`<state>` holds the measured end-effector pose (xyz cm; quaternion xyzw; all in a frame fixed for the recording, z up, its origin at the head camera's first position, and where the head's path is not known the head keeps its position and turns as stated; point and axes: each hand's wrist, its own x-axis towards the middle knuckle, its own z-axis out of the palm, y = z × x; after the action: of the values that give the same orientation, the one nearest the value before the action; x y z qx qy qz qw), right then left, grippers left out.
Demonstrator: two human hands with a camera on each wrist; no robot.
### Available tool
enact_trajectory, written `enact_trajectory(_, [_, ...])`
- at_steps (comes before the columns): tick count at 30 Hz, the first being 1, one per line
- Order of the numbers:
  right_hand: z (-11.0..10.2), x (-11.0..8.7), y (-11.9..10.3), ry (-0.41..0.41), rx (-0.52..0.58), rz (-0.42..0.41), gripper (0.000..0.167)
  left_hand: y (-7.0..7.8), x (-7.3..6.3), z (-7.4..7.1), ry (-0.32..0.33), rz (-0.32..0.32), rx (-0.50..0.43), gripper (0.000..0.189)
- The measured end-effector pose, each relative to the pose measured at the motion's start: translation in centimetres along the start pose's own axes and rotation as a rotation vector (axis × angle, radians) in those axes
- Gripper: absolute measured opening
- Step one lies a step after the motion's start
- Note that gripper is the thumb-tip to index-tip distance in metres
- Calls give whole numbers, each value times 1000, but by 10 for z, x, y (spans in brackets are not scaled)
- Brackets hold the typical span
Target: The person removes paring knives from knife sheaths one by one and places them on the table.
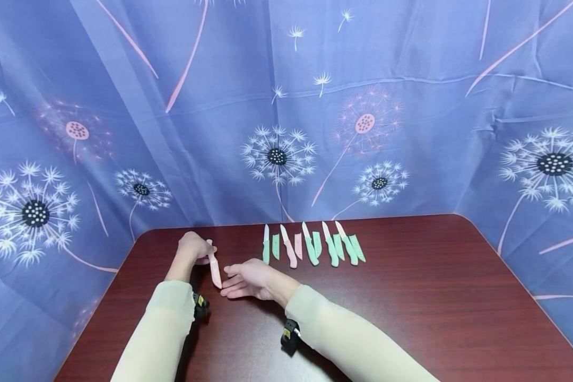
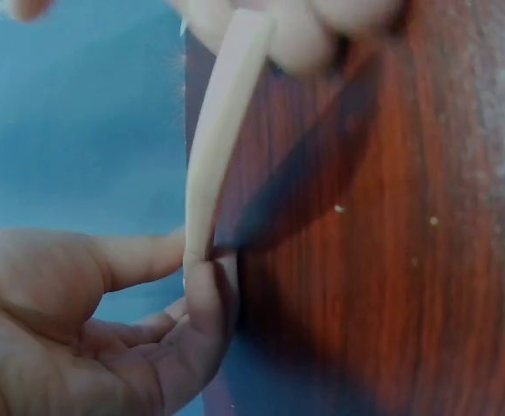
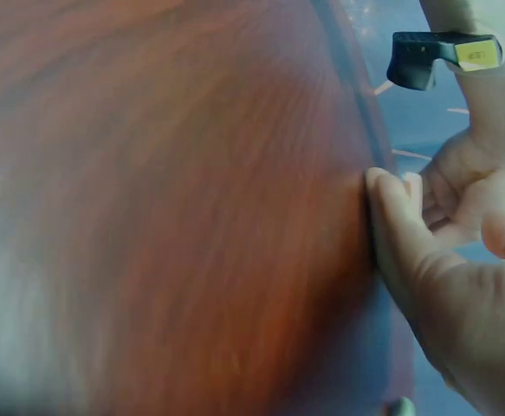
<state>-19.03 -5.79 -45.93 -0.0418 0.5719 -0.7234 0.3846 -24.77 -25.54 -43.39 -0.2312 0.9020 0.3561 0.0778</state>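
Near the table's left back, my left hand pinches a pale pink knife between thumb and fingers. The knife slants toward me, and no bare blade shows on it. In the left wrist view the pink knife runs up from my left fingers as a smooth, slightly curved bar. My right hand is held sideways by its near end, fingers loosely extended, fingertips right at that end. In the right wrist view my right hand hides most of the knife.
A row of knives lies along the back of the table: a green-handled knife, a pink-handled knife and several more green ones. Their blades point away. Green sheaths and a pink sheath lie between them. A blue dandelion-print curtain hangs behind the dark red table.
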Motion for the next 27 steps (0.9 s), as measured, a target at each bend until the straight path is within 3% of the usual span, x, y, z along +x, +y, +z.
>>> enact_trajectory(4, [2, 10, 4, -20, 121, 33, 34, -5, 0, -3, -82, -68, -255, 19])
enact_trajectory(8, [3, 16, 6, -33, 158, 32, 28, -10, -3, -6, -142, -71, -420, 15])
enact_trajectory(18, [4, 15, 12, -35, 120, -33, 27, -24, -9, 0, -230, -38, -694, 14])
enact_trajectory(27, [-2, 9, 9, -15, 107, -62, 24, -25, -17, 7, -286, -5, -824, 37])
